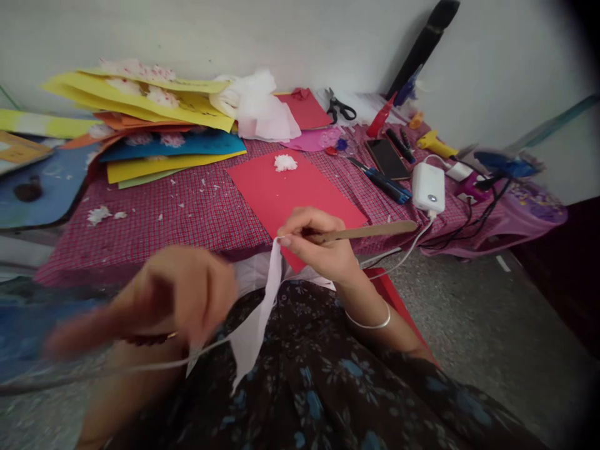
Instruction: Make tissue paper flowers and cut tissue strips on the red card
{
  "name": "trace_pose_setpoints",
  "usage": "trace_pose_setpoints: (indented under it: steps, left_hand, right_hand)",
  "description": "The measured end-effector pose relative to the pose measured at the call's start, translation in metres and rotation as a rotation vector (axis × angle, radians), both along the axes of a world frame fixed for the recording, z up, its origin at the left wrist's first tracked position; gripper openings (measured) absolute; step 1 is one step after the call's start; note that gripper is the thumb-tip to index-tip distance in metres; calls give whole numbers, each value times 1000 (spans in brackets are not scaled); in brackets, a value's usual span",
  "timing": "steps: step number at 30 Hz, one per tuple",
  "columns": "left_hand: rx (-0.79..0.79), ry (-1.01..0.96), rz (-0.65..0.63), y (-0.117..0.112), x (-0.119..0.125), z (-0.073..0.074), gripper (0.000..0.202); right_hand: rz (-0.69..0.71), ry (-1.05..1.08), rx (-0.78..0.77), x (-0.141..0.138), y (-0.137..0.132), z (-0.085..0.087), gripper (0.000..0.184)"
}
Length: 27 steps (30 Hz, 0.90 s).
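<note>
My right hand [323, 244] is closed in a pinch above the table's near edge. It grips a flat wooden stick [379, 231], which points out to the right. At its thumb and fingertip is the top of a thin white strip [269, 287], tissue or soft cloth, hanging down over my lap. My left hand [182, 294], smeared by motion, is lower left of it; a small white scrap [194, 356] shows below its fingers. A red card [300, 187] lies under and beyond my right hand, with a crumpled white tuft [285, 163] on it.
Yellow card sheets [197, 103] with white tufts are stacked at the back left, beside crumpled white tissue [262, 109]. Scissors [340, 106], a blue cutter [384, 185], a phone [388, 158] and a white power bank [428, 187] lie right. A cable [140, 367] crosses my lap.
</note>
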<state>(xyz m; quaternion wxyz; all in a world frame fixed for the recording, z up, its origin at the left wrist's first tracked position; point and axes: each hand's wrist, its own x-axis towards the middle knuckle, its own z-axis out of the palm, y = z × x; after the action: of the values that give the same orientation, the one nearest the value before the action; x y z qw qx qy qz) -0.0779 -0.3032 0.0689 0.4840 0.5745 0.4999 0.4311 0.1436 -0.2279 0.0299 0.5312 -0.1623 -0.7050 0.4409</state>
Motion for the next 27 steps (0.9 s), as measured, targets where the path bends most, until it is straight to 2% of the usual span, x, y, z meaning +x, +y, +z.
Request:
trace_pose_setpoints:
  steps: [1, 3, 4, 7, 9, 13, 17, 20, 23, 25, 27]
  left_hand:
    - [33, -133, 21, 8, 6, -4, 61]
    - [62, -300, 93, 24, 19, -13, 27]
    - [11, -289, 37, 31, 25, -18, 15]
    - [-101, -288, -273, 41, 38, -31, 26]
    - [-110, -321, -381, 42, 42, -35, 27]
    - [-181, -357, -405, 38, 44, -32, 24]
    - [-324, -363, -373, 35, 44, -28, 28]
    - [-347, -370, -425, 35, 42, -31, 28]
    - [-359, -355, -521, 34, 41, -36, 20]
    - [-362, -332, -601, 33, 40, -37, 23]
    - [-373, -274, -567, 32, 40, -34, 31]
  right_hand:
    - [34, -1, 27, -1, 3, 0, 7]
    - [75, -39, 81, 0, 6, 3, 4]
    - [93, -73, 110, 2, 7, 6, 4]
    - [145, -196, 198, 11, 7, 20, 6]
    - [175, -298, 239, 16, 6, 31, 9]
    - [220, -421, 285, 21, 2, 44, 12]
    - [213, -423, 254, 20, 0, 44, 14]
    - [178, -403, 222, 18, 1, 43, 17]
    - [207, -372, 187, 19, 3, 43, 18]
    - [223, -350, 208, 21, 5, 42, 17]
    - [165, -307, 246, 24, 5, 38, 10]
